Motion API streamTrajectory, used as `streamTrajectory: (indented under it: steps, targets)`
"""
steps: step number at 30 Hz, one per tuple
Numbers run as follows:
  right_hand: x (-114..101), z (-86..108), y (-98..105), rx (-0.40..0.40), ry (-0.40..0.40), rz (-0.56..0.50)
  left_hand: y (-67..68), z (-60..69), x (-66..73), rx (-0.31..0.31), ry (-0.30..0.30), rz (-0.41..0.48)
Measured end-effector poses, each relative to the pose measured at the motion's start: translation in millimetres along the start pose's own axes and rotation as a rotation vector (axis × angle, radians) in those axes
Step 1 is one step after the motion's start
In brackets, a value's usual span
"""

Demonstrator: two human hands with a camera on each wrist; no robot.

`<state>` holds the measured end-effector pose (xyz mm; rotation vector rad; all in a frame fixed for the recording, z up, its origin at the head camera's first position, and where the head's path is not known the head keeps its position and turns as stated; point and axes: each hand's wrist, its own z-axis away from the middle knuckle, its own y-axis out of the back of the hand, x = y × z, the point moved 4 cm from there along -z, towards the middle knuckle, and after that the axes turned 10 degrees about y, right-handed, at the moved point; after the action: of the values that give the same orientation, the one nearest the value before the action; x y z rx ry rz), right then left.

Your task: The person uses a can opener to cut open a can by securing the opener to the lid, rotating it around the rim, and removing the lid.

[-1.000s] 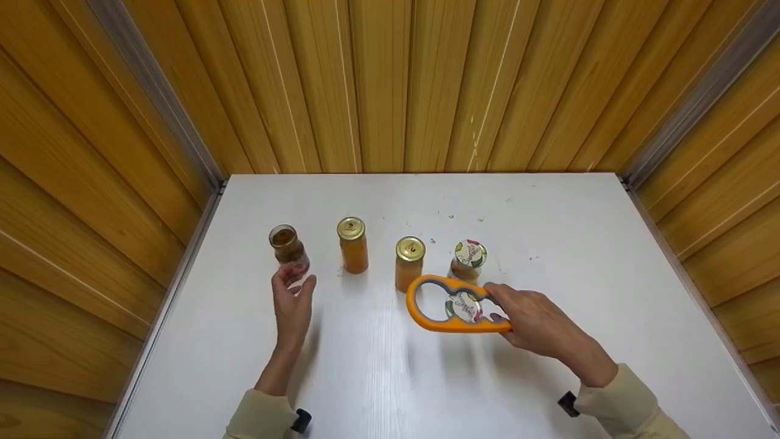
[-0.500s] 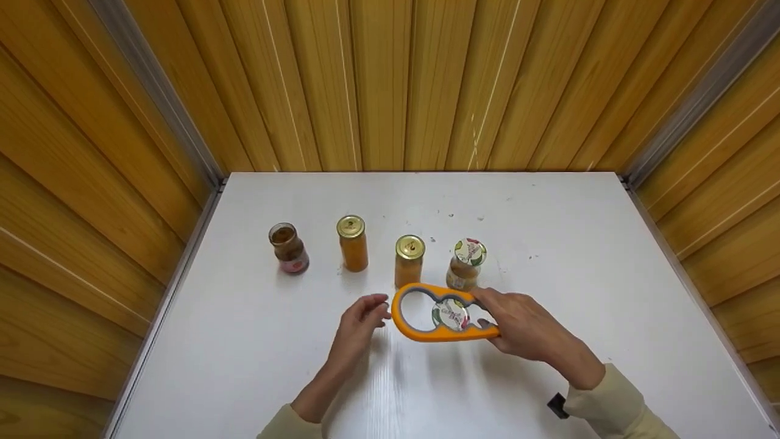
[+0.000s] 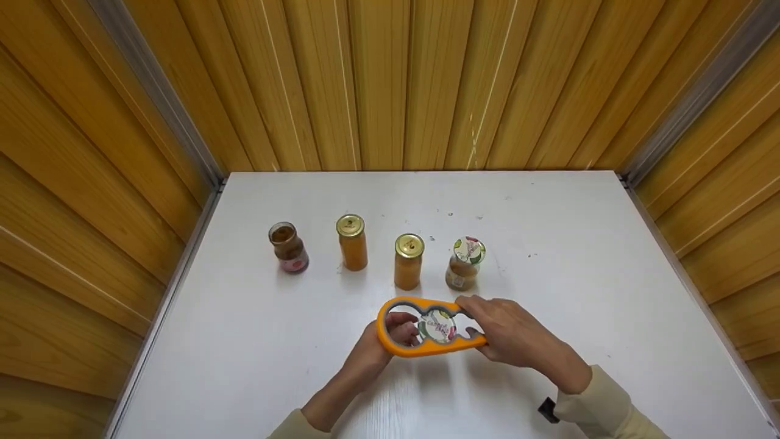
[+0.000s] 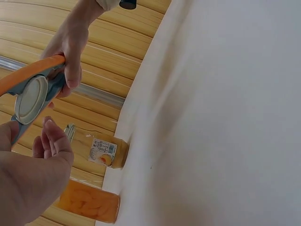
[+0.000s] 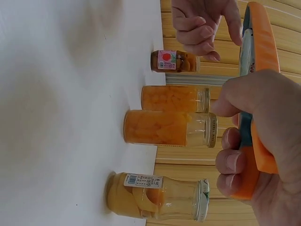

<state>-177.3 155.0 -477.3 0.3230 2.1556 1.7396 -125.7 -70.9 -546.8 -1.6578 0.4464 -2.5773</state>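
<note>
My right hand (image 3: 518, 338) grips one end of an orange and grey jar opener (image 3: 436, 349), raised over the table. A patterned jar lid (image 3: 437, 326) sits in the opener's middle opening; its pale underside shows in the left wrist view. Close by the opener's wide loop is my left hand (image 3: 368, 353), its fingers loosely bent behind and below the loop and seen through it. Nothing is held in that hand; whether its thumb touches the opener, I cannot tell. At the far left stands a lidless jar (image 3: 289, 250) with dark contents and a pink label.
Two jars with gold lids, the left one (image 3: 353, 250) and the middle one (image 3: 407, 268), stand upright with orange contents. Right of them is a jar (image 3: 463, 274) with a patterned lid. Wood-look walls (image 3: 390, 85) enclose the white table (image 3: 579, 244).
My left hand has left the lidless jar and moved right to the opener's loop. My right hand has brought the opener and lid slightly left and nearer to me.
</note>
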Motion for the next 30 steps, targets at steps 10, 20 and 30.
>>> streamTrajectory:
  steps: [10,20,30]
  targets:
    - [-2.8,-4.9,-5.8,-0.026,0.016,-0.009,-1.9,5.1,-1.2,-0.021,0.015,0.043]
    - [-5.9,-8.6,-9.8,-0.022,0.02,-0.009,-3.7,5.4,-2.2,-0.011,-0.002,0.077]
    - [-9.4,-8.5,-12.7,0.022,0.047,0.036,-2.6,5.0,-1.1,0.013,-0.007,0.055]
